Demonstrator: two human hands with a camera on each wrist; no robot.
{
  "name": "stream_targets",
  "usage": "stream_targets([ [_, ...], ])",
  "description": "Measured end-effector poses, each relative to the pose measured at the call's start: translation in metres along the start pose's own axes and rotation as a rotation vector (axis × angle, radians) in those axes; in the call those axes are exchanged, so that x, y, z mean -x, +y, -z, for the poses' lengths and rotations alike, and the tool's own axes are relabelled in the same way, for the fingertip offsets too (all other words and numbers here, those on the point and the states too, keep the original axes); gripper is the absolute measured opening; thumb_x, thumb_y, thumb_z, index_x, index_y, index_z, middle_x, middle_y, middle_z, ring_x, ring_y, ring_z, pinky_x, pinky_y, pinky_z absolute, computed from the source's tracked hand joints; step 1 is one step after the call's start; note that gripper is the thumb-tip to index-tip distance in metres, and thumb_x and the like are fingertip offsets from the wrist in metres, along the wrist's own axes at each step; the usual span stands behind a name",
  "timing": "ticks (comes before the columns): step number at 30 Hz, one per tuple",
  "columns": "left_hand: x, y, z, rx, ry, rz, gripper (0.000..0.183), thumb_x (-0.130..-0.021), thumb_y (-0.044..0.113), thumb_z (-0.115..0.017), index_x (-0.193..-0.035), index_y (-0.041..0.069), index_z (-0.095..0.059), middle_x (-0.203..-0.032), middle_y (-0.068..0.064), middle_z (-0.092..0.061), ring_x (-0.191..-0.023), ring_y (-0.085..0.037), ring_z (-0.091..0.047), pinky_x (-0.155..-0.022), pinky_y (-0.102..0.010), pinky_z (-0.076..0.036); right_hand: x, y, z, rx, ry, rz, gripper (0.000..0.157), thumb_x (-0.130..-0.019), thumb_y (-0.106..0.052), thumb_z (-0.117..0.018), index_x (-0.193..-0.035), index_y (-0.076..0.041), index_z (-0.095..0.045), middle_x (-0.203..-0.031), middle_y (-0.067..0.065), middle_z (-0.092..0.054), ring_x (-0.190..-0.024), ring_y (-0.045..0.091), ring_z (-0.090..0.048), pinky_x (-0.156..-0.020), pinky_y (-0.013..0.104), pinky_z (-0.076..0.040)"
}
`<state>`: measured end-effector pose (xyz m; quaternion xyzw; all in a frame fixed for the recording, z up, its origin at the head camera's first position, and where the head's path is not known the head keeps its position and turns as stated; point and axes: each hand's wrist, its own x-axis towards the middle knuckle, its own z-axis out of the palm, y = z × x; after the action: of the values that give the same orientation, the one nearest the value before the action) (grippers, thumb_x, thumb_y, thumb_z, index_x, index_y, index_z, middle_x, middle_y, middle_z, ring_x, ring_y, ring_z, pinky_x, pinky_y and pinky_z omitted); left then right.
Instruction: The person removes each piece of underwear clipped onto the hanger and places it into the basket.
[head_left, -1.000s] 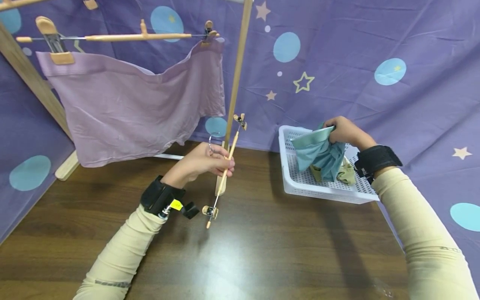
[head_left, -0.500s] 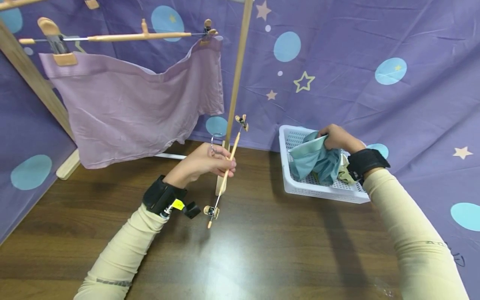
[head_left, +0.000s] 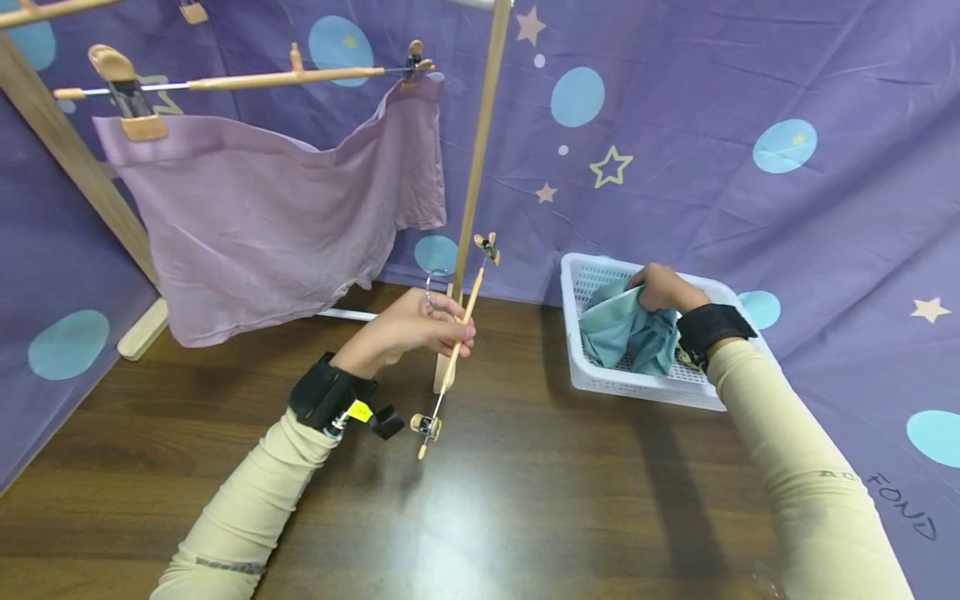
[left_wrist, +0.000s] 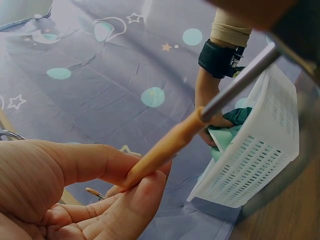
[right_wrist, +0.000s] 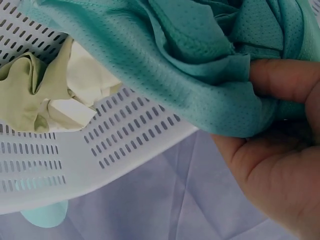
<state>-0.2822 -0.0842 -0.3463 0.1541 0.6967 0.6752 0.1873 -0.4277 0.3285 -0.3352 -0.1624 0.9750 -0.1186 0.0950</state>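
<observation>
My left hand (head_left: 420, 323) pinches the wooden bar of a clip hanger (head_left: 466, 314) between thumb and fingers; the bar slants, with a clip at each end and the metal hook near the knuckles. Over the white perforated basket (head_left: 577, 367), my right hand (head_left: 666, 287) grips a teal garment (head_left: 611, 321) by its upper edge. In the right wrist view the teal cloth (right_wrist: 200, 100) is bunched between thumb and fingers, its mesh texture plain. An olive-green garment (right_wrist: 30, 87) lies in the basket, mostly hidden from the head view. The teal garment's full shape cannot be made out.
Left of the hands, a mauve pair of shorts (head_left: 277, 200) hangs by clips from another hanger (head_left: 285, 77). A wooden rack post (head_left: 480, 158) stands behind my left hand. The brown wood-grain surface (head_left: 540, 483) spreads in front, and a purple patterned cloth (head_left: 675, 100) backs everything.
My right hand has moved left and down with the teal garment, which now sits lower in the basket. The left hand and its hanger have barely moved.
</observation>
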Motion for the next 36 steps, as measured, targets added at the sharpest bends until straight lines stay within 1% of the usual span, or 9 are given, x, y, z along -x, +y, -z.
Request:
stream_targets([
  [4,0.000,0.000,0.000,0.002,0.006,0.004,0.008,-0.093,-0.001,-0.067,-0.100,-0.003,-0.062,-0.077,-0.001,-0.076,-0.067,-0.012,-0.074,-0.069,-0.032,-0.064,-0.005,0.000,-0.007,0.026,-0.009,-0.005,0.051,-0.069,0.015,-0.041,-0.110,0.009,-0.073,-0.107,0.030,-0.070,-0.070,0.027,-0.044,-0.056,0.029,-0.031],
  [9,0.000,0.000,0.000,0.003,0.005,0.006,0.008,-0.093,-0.001,-0.067,-0.100,-0.003,-0.063,-0.077,-0.001,-0.076,-0.067,-0.012,-0.073,-0.068,-0.031,-0.064,-0.011,0.000,-0.015,0.075,-0.012,-0.005,0.047,-0.067,0.014,-0.043,-0.101,0.007,-0.075,-0.093,0.022,-0.070,-0.074,0.029,-0.049,-0.058,0.029,-0.036],
  [13,0.000,-0.001,0.001,-0.001,0.004,0.011,0.009,-0.092,-0.002,-0.068,-0.100,-0.004,-0.064,-0.077,-0.002,-0.076,-0.067,-0.012,-0.073,-0.068,-0.031,-0.064,-0.015,-0.001,-0.021,0.087,-0.023,0.012,0.038,-0.064,0.014,-0.042,-0.084,0.004,-0.073,-0.075,0.010,-0.062,-0.069,0.025,-0.045,-0.056,0.027,-0.034],
  [18,-0.002,-0.002,0.002,-0.002,0.007,0.013,0.010,-0.091,-0.003,-0.068,-0.100,-0.005,-0.064,-0.077,-0.003,-0.075,-0.067,-0.013,-0.073,-0.067,-0.031,-0.064,-0.015,-0.002,-0.029,0.092,-0.035,0.076,0.027,-0.061,0.014,-0.042,-0.062,-0.007,-0.059,-0.061,-0.003,-0.043,-0.060,0.018,-0.035,-0.053,0.024,-0.027],
  [22,-0.001,-0.002,0.002,-0.004,-0.003,0.017,0.011,-0.091,-0.002,-0.068,-0.100,-0.005,-0.063,-0.077,-0.003,-0.076,-0.067,-0.013,-0.073,-0.068,-0.032,-0.064,-0.014,-0.004,-0.035,0.079,-0.055,0.096,0.029,-0.061,0.016,-0.042,-0.057,-0.013,-0.048,-0.059,-0.005,-0.034,-0.059,0.015,-0.028,-0.054,0.024,-0.023],
  [25,-0.001,-0.002,0.002,-0.005,-0.005,0.022,0.011,-0.091,-0.002,-0.068,-0.101,-0.004,-0.063,-0.077,-0.003,-0.076,-0.067,-0.013,-0.073,-0.069,-0.033,-0.064,-0.013,-0.004,-0.038,0.076,-0.056,0.092,0.029,-0.061,0.016,-0.043,-0.057,-0.012,-0.048,-0.060,-0.004,-0.035,-0.059,0.016,-0.030,-0.054,0.024,-0.025],
  [29,-0.001,-0.003,0.002,0.001,0.000,0.026,0.012,-0.090,-0.002,-0.069,-0.100,-0.004,-0.062,-0.079,-0.007,-0.076,-0.067,-0.014,-0.073,-0.069,-0.034,-0.064,-0.012,-0.005,-0.041,0.075,-0.066,0.077,0.026,-0.062,0.016,-0.044,-0.063,-0.007,-0.058,-0.063,-0.001,-0.045,-0.061,0.018,-0.037,-0.053,0.024,-0.028],
  [33,0.001,-0.001,0.001,0.012,-0.008,0.021,0.012,-0.090,-0.003,-0.068,-0.100,-0.003,-0.061,-0.079,-0.008,-0.076,-0.067,-0.014,-0.073,-0.069,-0.034,-0.064,-0.013,-0.007,-0.043,0.064,-0.128,-0.012,0.031,-0.069,0.016,-0.048,-0.087,0.003,-0.070,-0.078,0.008,-0.056,-0.069,0.023,-0.045,-0.056,0.026,-0.033],
  [36,0.002,0.000,0.001,0.015,-0.010,0.019,0.011,-0.090,-0.003,-0.067,-0.099,-0.002,-0.061,-0.079,-0.007,-0.076,-0.067,-0.014,-0.073,-0.068,-0.034,-0.064,-0.013,-0.010,-0.043,0.085,-0.184,-0.083,0.039,-0.073,0.015,-0.053,-0.108,0.006,-0.070,-0.091,0.014,-0.060,-0.078,0.026,-0.050,-0.062,0.029,-0.038],
])
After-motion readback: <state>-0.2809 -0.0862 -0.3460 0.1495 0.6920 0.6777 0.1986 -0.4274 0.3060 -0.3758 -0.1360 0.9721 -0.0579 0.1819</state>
